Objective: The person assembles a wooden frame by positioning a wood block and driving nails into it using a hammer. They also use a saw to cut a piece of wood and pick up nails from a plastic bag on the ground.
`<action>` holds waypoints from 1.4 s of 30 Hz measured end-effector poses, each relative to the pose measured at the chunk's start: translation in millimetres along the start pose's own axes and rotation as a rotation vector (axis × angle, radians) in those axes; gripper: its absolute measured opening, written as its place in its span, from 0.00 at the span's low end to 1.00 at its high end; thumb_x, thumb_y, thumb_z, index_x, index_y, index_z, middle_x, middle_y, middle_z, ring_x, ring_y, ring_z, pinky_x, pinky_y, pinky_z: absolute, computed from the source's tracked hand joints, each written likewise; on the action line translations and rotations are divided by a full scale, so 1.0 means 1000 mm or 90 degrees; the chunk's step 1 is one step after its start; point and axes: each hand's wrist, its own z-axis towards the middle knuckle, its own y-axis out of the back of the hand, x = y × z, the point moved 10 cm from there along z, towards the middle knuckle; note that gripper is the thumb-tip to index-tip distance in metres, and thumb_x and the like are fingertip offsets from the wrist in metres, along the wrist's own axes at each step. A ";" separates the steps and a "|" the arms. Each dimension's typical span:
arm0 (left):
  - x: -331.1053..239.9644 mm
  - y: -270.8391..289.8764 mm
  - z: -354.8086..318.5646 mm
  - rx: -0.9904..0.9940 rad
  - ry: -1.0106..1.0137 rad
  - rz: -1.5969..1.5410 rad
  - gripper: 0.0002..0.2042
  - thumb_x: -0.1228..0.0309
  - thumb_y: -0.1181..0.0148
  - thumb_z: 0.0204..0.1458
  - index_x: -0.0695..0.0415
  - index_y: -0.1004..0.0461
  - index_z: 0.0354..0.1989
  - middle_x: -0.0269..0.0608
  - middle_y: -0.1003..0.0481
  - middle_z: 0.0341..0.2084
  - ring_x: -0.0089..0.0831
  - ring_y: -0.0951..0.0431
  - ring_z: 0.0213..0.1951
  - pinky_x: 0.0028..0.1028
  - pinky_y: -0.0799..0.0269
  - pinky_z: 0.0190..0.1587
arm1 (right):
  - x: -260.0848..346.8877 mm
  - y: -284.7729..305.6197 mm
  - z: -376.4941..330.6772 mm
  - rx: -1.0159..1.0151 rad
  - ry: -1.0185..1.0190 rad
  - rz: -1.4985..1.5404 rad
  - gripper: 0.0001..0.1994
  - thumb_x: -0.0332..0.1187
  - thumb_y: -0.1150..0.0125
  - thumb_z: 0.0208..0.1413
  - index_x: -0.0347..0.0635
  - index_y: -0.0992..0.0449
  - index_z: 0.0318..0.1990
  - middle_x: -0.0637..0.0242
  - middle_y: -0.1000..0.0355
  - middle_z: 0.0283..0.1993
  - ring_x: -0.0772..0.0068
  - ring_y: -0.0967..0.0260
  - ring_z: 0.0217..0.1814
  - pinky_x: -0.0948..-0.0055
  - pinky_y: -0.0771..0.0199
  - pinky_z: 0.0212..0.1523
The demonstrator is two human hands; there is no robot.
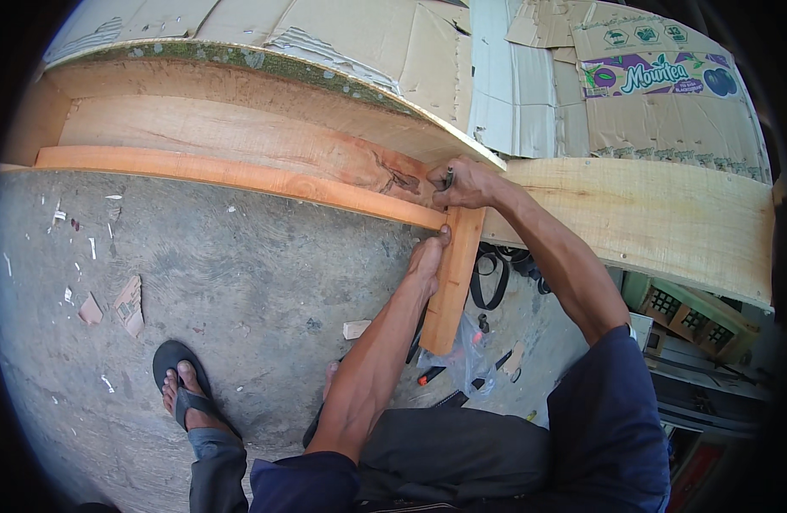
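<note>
A long wooden frame has a reddish-brown front rail point(240, 177) and a wider inner board point(205, 122) behind it. At the rail's right end, a short plank point(455, 282) points toward me, its far end meeting the rail. My left hand point(429, 256) grips the short plank's left edge close to that joint, the thumb lying near the corner. Just above the joint, my right hand point(469, 183) is closed in a fist around a small dark object point(449, 178). Most of that object is hidden by the fingers, so its kind does not show.
Flattened cardboard point(530, 94) covers the surface behind the frame. A pale board point(641, 209) extends to the right. On the concrete floor point(265, 291) lie scraps, a black strap point(493, 286) and a clear plastic bag point(470, 355). My sandalled foot point(188, 385) is at lower left.
</note>
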 end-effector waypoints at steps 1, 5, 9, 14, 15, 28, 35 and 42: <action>-0.001 0.001 0.001 0.008 -0.003 0.008 0.23 0.55 0.48 0.66 0.65 0.30 0.54 0.49 0.21 0.40 0.37 0.18 0.37 0.38 0.19 0.38 | 0.003 0.010 -0.006 -0.049 -0.030 0.082 0.17 0.32 0.35 0.51 0.39 0.38 0.19 0.65 0.35 0.16 0.76 0.40 0.20 0.67 0.39 0.23; -0.026 0.013 -0.001 -0.052 -0.098 0.126 0.25 0.53 0.50 0.66 0.67 0.26 0.52 0.49 0.21 0.40 0.35 0.18 0.39 0.36 0.21 0.40 | 0.035 0.005 -0.096 -0.214 -0.095 0.458 0.16 0.37 0.36 0.56 0.44 0.35 0.21 0.73 0.33 0.17 0.85 0.39 0.19 0.77 0.41 0.20; -0.098 0.031 -0.084 -0.298 -0.171 0.635 0.32 0.44 0.54 0.62 0.63 0.22 0.54 0.59 0.22 0.51 0.49 0.22 0.55 0.40 0.32 0.58 | -0.007 -0.107 -0.204 -0.349 -0.306 0.603 0.17 0.45 0.32 0.57 0.46 0.31 0.27 0.75 0.34 0.18 0.85 0.39 0.18 0.78 0.42 0.18; -0.160 0.037 -0.194 -0.399 -0.161 1.024 0.29 0.41 0.52 0.59 0.52 0.19 0.52 0.56 0.20 0.48 0.52 0.23 0.55 0.45 0.31 0.59 | -0.006 -0.269 -0.285 -0.491 -0.458 0.493 0.33 0.55 0.33 0.54 0.35 0.27 0.57 0.53 0.21 0.37 0.55 0.21 0.38 0.59 0.23 0.43; -0.166 0.020 -0.215 -0.396 -0.169 1.103 0.29 0.41 0.51 0.58 0.51 0.19 0.52 0.55 0.20 0.48 0.51 0.22 0.55 0.45 0.31 0.59 | -0.011 -0.313 -0.318 -0.565 -0.568 0.523 0.25 0.48 0.33 0.53 0.34 0.26 0.49 0.48 0.22 0.39 0.51 0.22 0.40 0.58 0.24 0.44; -0.013 -0.526 -0.483 0.218 -0.980 1.572 0.18 0.57 0.40 0.59 0.60 0.17 0.45 0.53 0.24 0.22 0.45 0.23 0.25 0.37 0.29 0.31 | 0.075 -0.629 -0.444 -0.765 -1.256 0.631 0.29 0.38 0.32 0.49 0.34 0.36 0.56 0.46 0.43 0.62 0.45 0.32 0.53 0.48 0.28 0.48; -0.016 -0.688 -0.523 0.175 -0.923 1.529 0.18 0.59 0.42 0.60 0.65 0.17 0.42 0.53 0.25 0.20 0.43 0.24 0.23 0.36 0.31 0.30 | 0.086 -0.613 -0.472 -0.701 -1.186 0.922 0.16 0.34 0.32 0.47 0.36 0.27 0.40 0.57 0.28 0.37 0.62 0.26 0.33 0.61 0.26 0.33; -0.065 -0.760 -0.362 0.104 -0.778 1.749 0.20 0.55 0.48 0.62 0.59 0.17 0.44 0.57 0.23 0.37 0.53 0.24 0.43 0.44 0.30 0.51 | 0.075 -0.321 -0.552 -0.978 -0.575 1.213 0.13 0.29 0.32 0.49 0.34 0.24 0.42 0.66 0.24 0.34 0.72 0.26 0.37 0.71 0.29 0.43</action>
